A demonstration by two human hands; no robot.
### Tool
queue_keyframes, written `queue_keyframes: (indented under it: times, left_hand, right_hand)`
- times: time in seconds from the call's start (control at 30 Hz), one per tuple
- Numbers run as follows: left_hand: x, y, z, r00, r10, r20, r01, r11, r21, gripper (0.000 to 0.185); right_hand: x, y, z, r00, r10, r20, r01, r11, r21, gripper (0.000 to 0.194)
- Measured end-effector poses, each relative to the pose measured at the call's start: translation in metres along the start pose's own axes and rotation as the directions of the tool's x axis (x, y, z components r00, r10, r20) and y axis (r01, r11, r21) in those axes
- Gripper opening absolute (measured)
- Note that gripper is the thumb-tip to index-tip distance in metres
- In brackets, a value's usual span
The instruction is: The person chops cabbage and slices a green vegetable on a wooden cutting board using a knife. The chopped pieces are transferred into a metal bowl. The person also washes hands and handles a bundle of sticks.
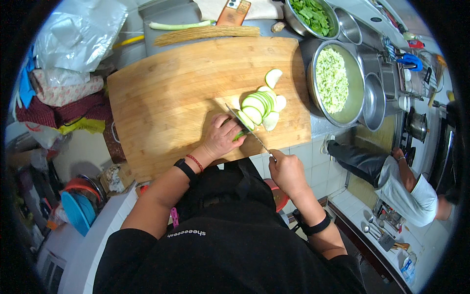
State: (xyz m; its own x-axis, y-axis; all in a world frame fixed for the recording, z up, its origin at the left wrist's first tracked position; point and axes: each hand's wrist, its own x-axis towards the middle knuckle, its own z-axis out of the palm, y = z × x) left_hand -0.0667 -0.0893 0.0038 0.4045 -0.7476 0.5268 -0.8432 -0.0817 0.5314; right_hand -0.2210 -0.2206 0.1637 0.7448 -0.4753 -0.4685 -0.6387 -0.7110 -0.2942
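My left hand [222, 136] presses a green-skinned vegetable piece [239, 134], perhaps a zucchini, onto the wooden cutting board [165, 103], near the edge closest to me. My right hand [288, 172] is closed around the handle of a kitchen knife [253, 133], most of the handle hidden by the fingers. The blade stands beside my left fingertips, against the cut end of the vegetable. Just past the blade, pale round slices [259, 104] with green rims overlap in a row. A few loose slices lie around them, one [273, 78] farther off towards the board's far edge.
Right of the board, a metal bowl [318, 110] holds shredded pale-green vegetable; another [293, 14] holds leafy greens. Behind the board lie a straw-like bundle [209, 33], a scallion stalk [180, 25] and a phone [234, 14]. Plastic bags [79, 33] are at left. Another person [389, 180] stands at right.
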Motion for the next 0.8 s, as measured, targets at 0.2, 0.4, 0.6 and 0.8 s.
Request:
queue_keyframes:
  times: [0.2, 0.4, 0.6, 0.8]
  left_hand:
    - [-0.003, -0.002, 0.002, 1.0, 0.011, 0.019, -0.012, 1.0, 0.011, 0.048]
    - [-0.004, -0.003, 0.003, 0.999, 0.046, -0.004, -0.046, 0.999, 0.01, 0.043]
    - [-0.005, -0.004, 0.005, 0.999, -0.017, -0.033, 0.015, 0.998, -0.069, 0.04]
    - [-0.007, -0.004, 0.004, 1.0, 0.02, 0.015, -0.02, 1.0, 0.012, 0.044]
  right_hand:
    - [0.019, 0.005, 0.023, 1.0, 0.023, 0.015, -0.022, 0.998, -0.063, 0.014]
    - [0.077, 0.012, 0.059, 1.0, 0.015, 0.011, -0.015, 0.999, -0.049, 0.018]
    - [0.073, 0.015, 0.047, 0.999, -0.046, -0.022, 0.046, 0.999, -0.007, 0.016]
    - [0.014, -0.004, 0.004, 0.995, -0.098, -0.022, 0.098, 0.995, 0.026, 0.01]
